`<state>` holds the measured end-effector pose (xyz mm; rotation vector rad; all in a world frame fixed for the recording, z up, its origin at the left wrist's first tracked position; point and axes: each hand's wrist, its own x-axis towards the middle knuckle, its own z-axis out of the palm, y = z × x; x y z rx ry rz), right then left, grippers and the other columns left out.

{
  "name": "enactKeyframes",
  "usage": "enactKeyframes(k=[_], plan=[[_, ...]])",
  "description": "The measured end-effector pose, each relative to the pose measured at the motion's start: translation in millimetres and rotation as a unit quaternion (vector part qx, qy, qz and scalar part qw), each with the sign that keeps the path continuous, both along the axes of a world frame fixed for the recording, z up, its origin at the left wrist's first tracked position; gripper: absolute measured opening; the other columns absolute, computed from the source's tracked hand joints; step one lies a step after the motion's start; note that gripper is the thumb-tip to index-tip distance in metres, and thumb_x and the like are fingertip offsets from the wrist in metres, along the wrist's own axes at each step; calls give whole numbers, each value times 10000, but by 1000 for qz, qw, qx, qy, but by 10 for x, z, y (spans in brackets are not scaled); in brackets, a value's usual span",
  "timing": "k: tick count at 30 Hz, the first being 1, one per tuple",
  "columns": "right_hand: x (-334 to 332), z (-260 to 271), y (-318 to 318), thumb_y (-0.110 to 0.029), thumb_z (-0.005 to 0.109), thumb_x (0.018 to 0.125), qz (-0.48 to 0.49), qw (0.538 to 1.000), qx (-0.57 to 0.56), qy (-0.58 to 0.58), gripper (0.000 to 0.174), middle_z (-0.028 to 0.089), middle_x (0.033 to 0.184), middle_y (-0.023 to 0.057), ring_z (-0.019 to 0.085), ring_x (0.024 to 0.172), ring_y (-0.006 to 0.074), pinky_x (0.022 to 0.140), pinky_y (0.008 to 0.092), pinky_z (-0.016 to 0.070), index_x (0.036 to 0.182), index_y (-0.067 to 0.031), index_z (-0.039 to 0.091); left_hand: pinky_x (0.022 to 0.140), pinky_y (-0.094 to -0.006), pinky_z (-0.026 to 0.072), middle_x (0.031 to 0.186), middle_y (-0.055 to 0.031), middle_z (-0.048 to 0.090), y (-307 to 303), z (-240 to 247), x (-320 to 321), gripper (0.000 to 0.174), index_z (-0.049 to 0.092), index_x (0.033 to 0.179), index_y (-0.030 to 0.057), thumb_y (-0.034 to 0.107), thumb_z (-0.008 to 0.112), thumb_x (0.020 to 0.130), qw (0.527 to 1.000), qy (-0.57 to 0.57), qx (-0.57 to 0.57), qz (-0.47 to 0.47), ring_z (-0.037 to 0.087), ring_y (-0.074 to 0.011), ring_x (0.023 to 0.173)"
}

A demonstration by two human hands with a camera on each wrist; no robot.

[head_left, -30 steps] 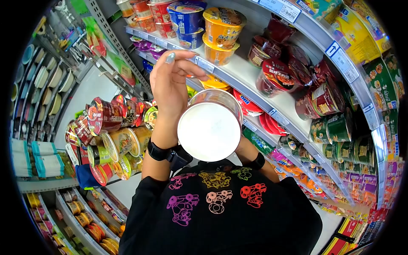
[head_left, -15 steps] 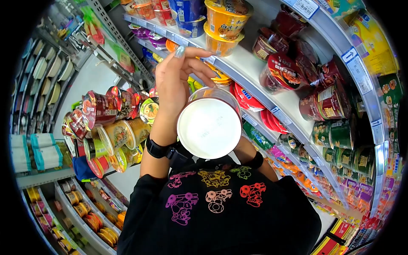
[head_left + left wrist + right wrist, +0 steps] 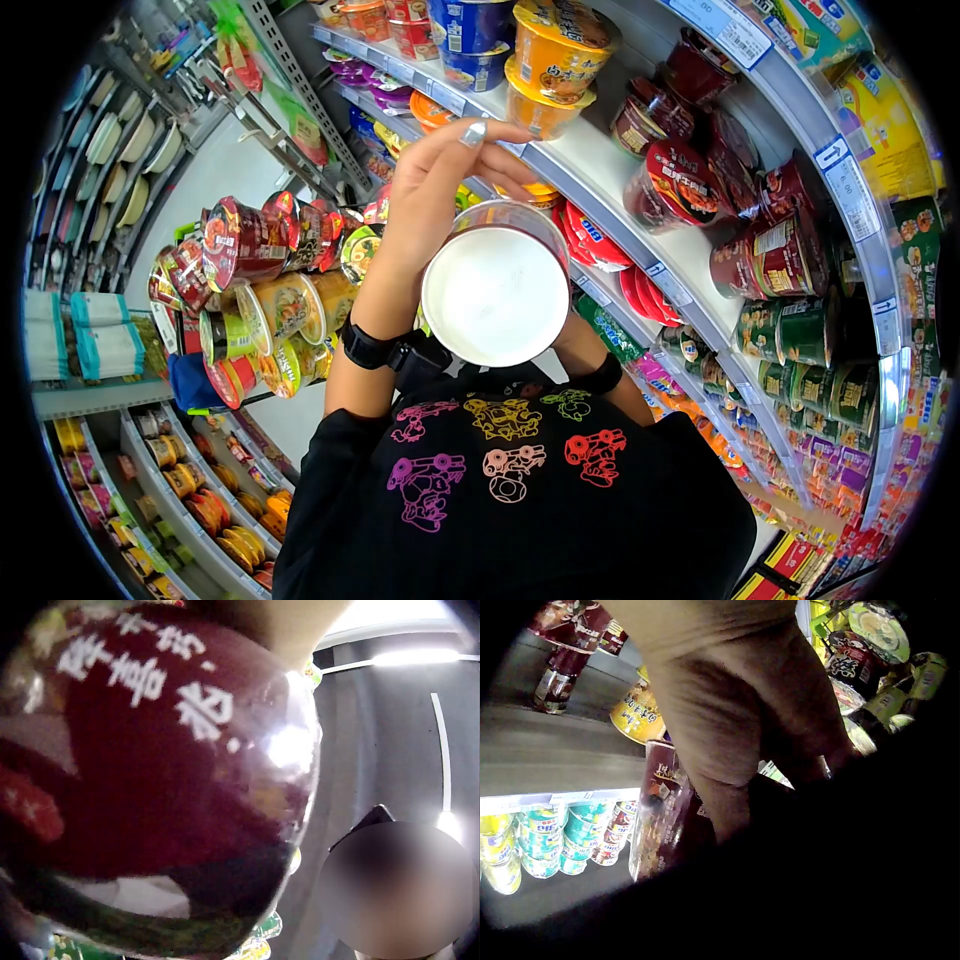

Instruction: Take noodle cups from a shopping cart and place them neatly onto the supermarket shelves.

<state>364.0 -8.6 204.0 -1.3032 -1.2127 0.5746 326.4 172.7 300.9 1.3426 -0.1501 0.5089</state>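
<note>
A maroon instant noodle bucket (image 3: 495, 297) is held up in front of the chest, its white round base toward the head camera. White characters show on its side in the left wrist view, where the bucket (image 3: 165, 780) fills most of the picture. My left hand (image 3: 425, 195) is at the bucket's left, its loosely bent fingers and thumb reaching over the far side. From the right, my right hand (image 3: 578, 345) holds the bucket, mostly hidden behind it. The right wrist view shows the right hand (image 3: 727, 712) beside the bucket's maroon wall (image 3: 660, 802), fingertips lost in the dark.
Shelves on the right carry yellow noodle buckets (image 3: 565, 55), maroon bowls (image 3: 680, 185) and green buckets (image 3: 805, 330). The shelf edge (image 3: 590, 195) passes close to the left fingertips. At left is a pile of noodle bowls (image 3: 275, 310). A shelf of dishes (image 3: 125, 170) stands farther off.
The shelf has shifted rightward in the head view. The left hand appears a little farther right, with its thumb nearer the other fingers, and the bucket sits slightly higher in the picture.
</note>
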Motion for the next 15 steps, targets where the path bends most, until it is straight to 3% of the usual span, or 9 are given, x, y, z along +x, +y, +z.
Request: enactKeyframes(k=[1,2,5,6,9,10,11,13,15], plan=[[4,-5,-8,-123,689,786,-6,1000,-5,-2,644,532,1278,120,542,1134,243,916,383,471,1349,-27,393,807,-288,491,913,-142,691,13,-51,3,352,631,1083,-33,204,396,972,1000,-1,8,9,669,-200,844],[10,-25,-16,-116,695,783,-17,1000,-12,-1,649,531,1280,117,540,1138,240,921,382,469,1350,-29,393,907,-310,456,1127,-136,643,56,-158,5,337,558,1217,-18,157,490,937,1000,-22,16,17,614,-217,1055],[107,-135,-41,-94,711,774,-56,998,-37,20,663,528,1286,109,535,1148,230,936,379,462,1353,-33,393,951,-394,437,1311,-141,537,92,-327,-45,453,445,1366,52,102,490,918,954,12,257,153,552,-266,1151],[150,-191,-47,-86,716,771,-66,996,-49,37,668,527,1288,107,533,1152,227,941,377,460,1353,-34,393,967,-383,421,1356,-126,503,191,-469,-40,544,375,1413,68,115,553,901,935,35,320,146,514,-264,1196],[343,-422,-103,-64,732,762,-87,982,-100,136,684,524,1294,99,528,1162,216,955,374,454,1356,-38,393,972,-379,419,1356,-160,497,286,-784,-109,545,401,1389,43,171,586,893,917,141,345,140,523,-282,1191],[428,-476,-118,133,687,621,-79,967,-142,195,888,482,1348,58,448,1224,152,1016,313,376,1411,-68,333,964,-375,423,1318,-192,519,296,-776,-165,516,450,1340,16,219,599,889,883,209,399,127,532,-316,1174],[455,-515,-124,153,640,592,-59,962,-101,246,973,437,1388,72,443,1231,172,1012,323,377,1456,-80,259,883,-388,463,1163,-230,595,287,-826,-205,385,556,1226,15,231,566,908,863,209,441,132,585,-357,1058],[425,-400,-73,182,607,549,-46,952,-132,271,1042,374,1438,79,400,1272,169,1040,324,340,1477,-108,232,788,-396,487,983,-242,636,228,-1038,-223,292,620,1122,33,231,532,927,883,233,387,123,617,-379,910],[456,-642,-43,187,598,577,-75,978,-163,105,1044,321,1473,105,333,1332,190,1088,324,270,1487,-143,206,700,-437,500,799,-247,632,111,-1270,-234,260,655,1028,43,238,524,917,882,217,359,215,625,-393,763]])
